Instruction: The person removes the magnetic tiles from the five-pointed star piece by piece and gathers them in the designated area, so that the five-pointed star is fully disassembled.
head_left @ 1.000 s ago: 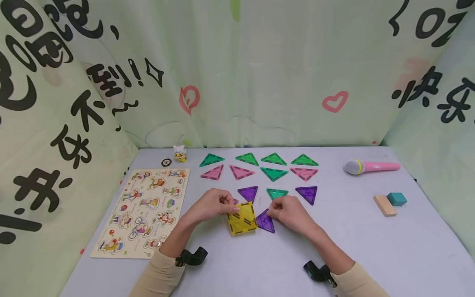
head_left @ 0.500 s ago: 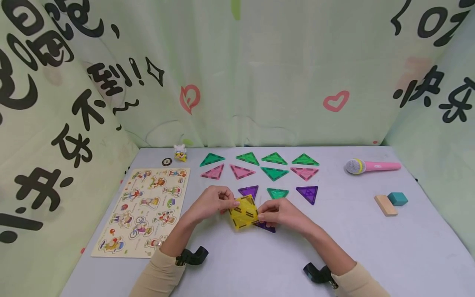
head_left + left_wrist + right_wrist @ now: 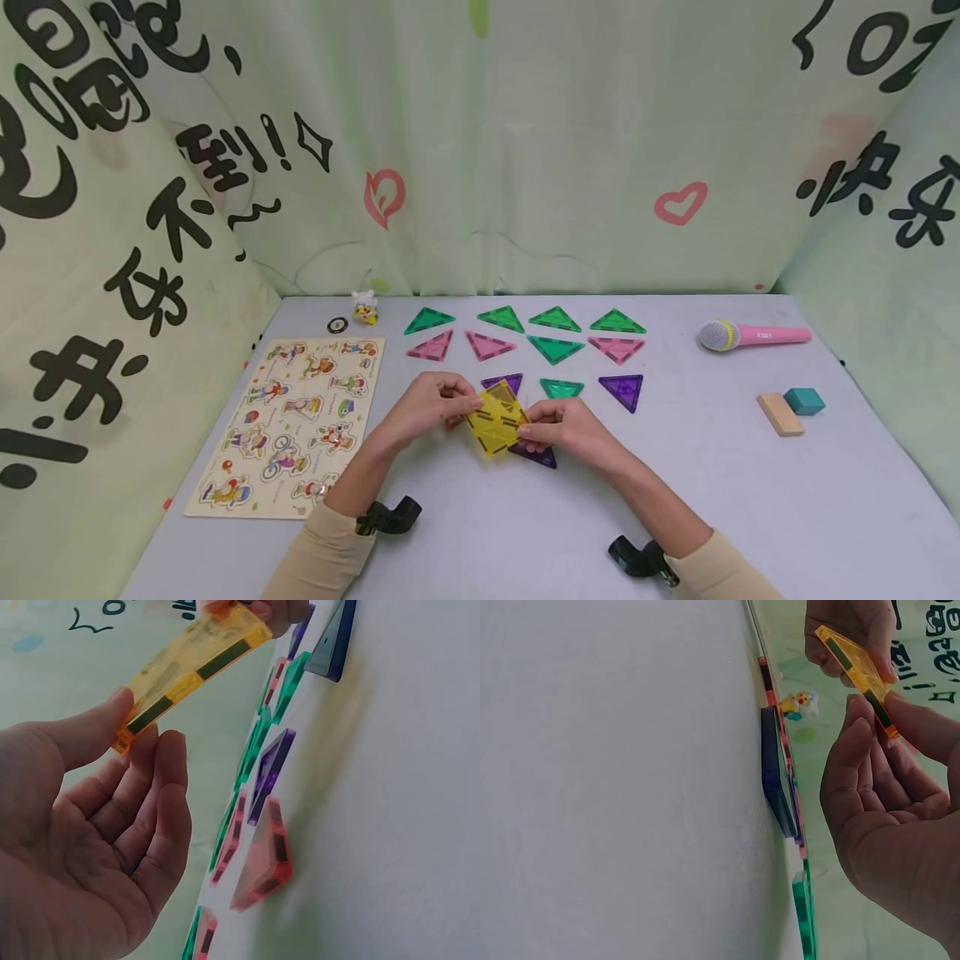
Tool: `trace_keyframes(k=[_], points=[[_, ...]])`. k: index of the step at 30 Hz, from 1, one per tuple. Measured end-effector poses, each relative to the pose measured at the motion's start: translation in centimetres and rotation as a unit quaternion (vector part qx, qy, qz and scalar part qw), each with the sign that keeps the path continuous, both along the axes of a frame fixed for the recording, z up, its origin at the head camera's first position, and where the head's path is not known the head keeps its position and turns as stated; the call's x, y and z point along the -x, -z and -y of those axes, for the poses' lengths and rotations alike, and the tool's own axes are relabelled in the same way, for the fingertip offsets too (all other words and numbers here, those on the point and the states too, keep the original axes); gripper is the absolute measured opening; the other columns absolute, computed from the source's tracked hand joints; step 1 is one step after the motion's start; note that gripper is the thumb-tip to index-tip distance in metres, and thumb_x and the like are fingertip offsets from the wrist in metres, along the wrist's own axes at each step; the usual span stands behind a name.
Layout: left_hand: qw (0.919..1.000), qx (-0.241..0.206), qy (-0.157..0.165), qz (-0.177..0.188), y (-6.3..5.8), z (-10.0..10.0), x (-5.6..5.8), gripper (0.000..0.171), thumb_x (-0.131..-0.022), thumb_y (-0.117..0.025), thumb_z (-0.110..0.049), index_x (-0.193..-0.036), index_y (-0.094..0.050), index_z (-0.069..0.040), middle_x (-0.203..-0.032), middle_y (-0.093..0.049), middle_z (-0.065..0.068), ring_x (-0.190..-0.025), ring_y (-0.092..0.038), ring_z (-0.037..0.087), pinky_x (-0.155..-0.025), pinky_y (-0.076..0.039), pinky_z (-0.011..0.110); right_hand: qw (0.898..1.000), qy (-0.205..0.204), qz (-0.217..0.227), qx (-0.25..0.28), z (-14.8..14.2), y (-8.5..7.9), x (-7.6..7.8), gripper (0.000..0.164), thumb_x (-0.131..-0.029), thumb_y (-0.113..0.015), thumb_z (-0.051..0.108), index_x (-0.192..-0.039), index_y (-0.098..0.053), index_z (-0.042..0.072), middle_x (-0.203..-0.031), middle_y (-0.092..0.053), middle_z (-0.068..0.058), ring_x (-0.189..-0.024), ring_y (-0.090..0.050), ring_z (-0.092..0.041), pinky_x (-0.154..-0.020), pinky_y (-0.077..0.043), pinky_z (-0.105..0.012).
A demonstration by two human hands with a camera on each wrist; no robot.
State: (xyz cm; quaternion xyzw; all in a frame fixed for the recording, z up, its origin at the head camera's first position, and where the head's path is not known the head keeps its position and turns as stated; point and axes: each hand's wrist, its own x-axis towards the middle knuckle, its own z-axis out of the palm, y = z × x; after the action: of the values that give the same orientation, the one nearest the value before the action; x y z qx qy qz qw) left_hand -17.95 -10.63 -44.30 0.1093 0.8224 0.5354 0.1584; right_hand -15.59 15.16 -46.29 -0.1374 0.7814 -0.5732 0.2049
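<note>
A translucent yellow magnetic tile [image 3: 496, 422] with dark magnet strips along its edges is held up over the table between both hands. My left hand [image 3: 435, 408] pinches its left corner between thumb and fingers. On the opposite side my right hand [image 3: 572, 429] pinches it too. In the left wrist view the yellow tile [image 3: 195, 671] is seen edge-on, well above the white surface. A purple triangle tile [image 3: 536, 455] lies partly hidden below the right fingers. Just behind the yellow tile is another purple triangle [image 3: 510, 382], partly covered. A pink triangle [image 3: 266, 859] lies beneath the left hand.
Rows of green triangles [image 3: 554, 350] and pink triangles [image 3: 490, 346] lie farther back. A picture puzzle board [image 3: 288, 425] is at left, a small figurine [image 3: 365, 307] and black ring [image 3: 337, 325] behind it. At right are a pink microphone [image 3: 753, 335], wooden block [image 3: 781, 415] and teal block [image 3: 803, 402].
My right hand has left the purple triangle and moved left to pinch the yellow tile. Both hands have lifted and tilted the yellow tile slightly away from me.
</note>
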Motion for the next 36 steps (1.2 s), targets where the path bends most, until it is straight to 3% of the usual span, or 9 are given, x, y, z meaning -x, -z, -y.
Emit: trace_keyframes(k=[5,8,15,22,30,36], points=[[0.9997,0.013,0.018,-0.01,-0.2,0.4,0.1,0.019,-0.089,-0.074,-0.033,-0.087,-0.074,-0.015,-0.08,-0.067,0.014,-0.074,-0.057,0.04,-0.063,-0.044,0.03,1.0,-0.007,-0.002,0.0,0.1,-0.1,-0.1,0.027,-0.091,-0.072,0.025,-0.1,-0.072,0.0,-0.087,-0.074,-0.013,-0.069,-0.065,-0.015,-0.067,-0.057,-0.028],[0.9997,0.016,0.018,-0.011,-0.3,0.9,0.2,0.018,-0.089,-0.075,-0.033,-0.088,-0.075,-0.015,-0.082,-0.069,0.016,-0.075,-0.059,0.039,-0.065,-0.045,0.031,1.0,-0.009,-0.002,-0.001,0.1,-0.1,-0.1,0.026,-0.091,-0.073,0.024,-0.1,-0.073,0.0,-0.087,-0.074,-0.013,-0.069,-0.064,-0.014,-0.067,-0.057,-0.028],[0.9973,0.04,-0.055,-0.025,-0.9,3.1,0.8,0.013,-0.09,-0.074,-0.031,-0.09,-0.075,-0.018,-0.085,-0.069,0.002,-0.084,-0.058,0.025,-0.072,-0.044,0.032,1.0,-0.015,0.005,-0.005,-0.1,-0.1,-0.1,0.024,-0.091,-0.072,0.023,-0.098,-0.074,0.0,-0.085,-0.073,-0.011,-0.07,-0.065,-0.016,-0.069,-0.057,-0.028],[0.9887,0.082,-0.119,-0.04,-1.2,5.6,1.4,0.014,-0.092,-0.072,-0.032,-0.092,-0.075,-0.018,-0.082,-0.071,0.002,-0.083,-0.057,0.026,-0.07,-0.042,0.033,1.0,-0.015,0.006,-0.005,-0.2,0.0,0.0,0.023,-0.091,-0.072,0.022,-0.098,-0.074,0.0,-0.086,-0.073,-0.012,-0.071,-0.065,-0.017,-0.069,-0.057,-0.028],[0.9787,0.123,-0.163,-0.014,-0.3,7.7,1.9,0.02,-0.093,-0.069,-0.032,-0.096,-0.074,-0.013,-0.088,-0.073,0.005,-0.089,-0.063,0.027,-0.072,-0.044,0.031,1.0,-0.011,0.004,-0.008,-0.3,0.1,0.1,0.023,-0.091,-0.072,0.022,-0.1,-0.074,0.001,-0.087,-0.073,-0.011,-0.071,-0.064,-0.016,-0.069,-0.057,-0.026],[0.9699,0.154,-0.187,-0.019,0.8,8.4,2.2,0.021,-0.093,-0.07,-0.031,-0.095,-0.075,-0.011,-0.087,-0.073,0.007,-0.078,-0.059,0.022,-0.068,-0.042,0.029,1.0,-0.015,0.005,-0.007,-0.2,0.2,0.2,0.023,-0.092,-0.071,0.022,-0.1,-0.074,0.0,-0.088,-0.073,-0.011,-0.071,-0.064,-0.016,-0.069,-0.057,-0.026]])
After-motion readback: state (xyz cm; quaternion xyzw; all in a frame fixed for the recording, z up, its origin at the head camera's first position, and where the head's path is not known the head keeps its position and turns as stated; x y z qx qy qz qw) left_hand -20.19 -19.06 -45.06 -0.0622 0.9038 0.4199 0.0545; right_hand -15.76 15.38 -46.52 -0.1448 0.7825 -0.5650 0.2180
